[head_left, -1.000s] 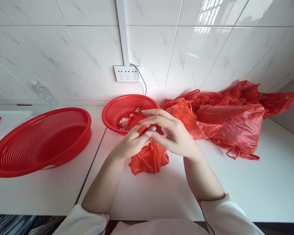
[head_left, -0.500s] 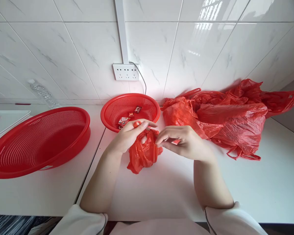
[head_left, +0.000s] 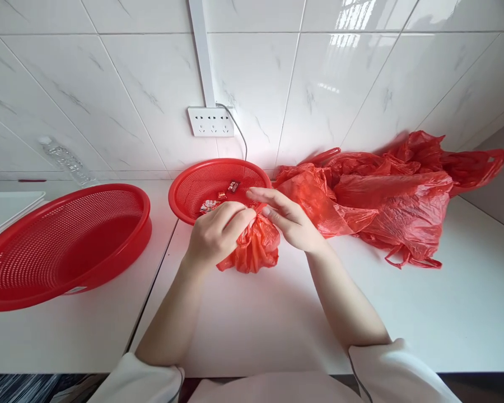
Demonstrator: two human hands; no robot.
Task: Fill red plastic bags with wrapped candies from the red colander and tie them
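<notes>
A small red plastic bag hangs bunched at its neck just above the white table. My left hand is closed around the gathered top of this bag, its fingers curled inward. My right hand is against the bag's right upper side, fingers stretched out and thumb apart, not wrapped round the plastic. Behind the hands stands a small red basket with several wrapped candies inside; its front rim is partly hidden by my hands. What the small bag contains does not show.
A large red basket stands at the left, beside a white tray. Full red plastic bags lie along the wall at the right. A clear bottle is at the back left, and a power strip is on the wall.
My left hand has turned over and closed on the bag's neck. The bag is now gathered at its top. My right hand has moved left and up, its fingers straightening.
</notes>
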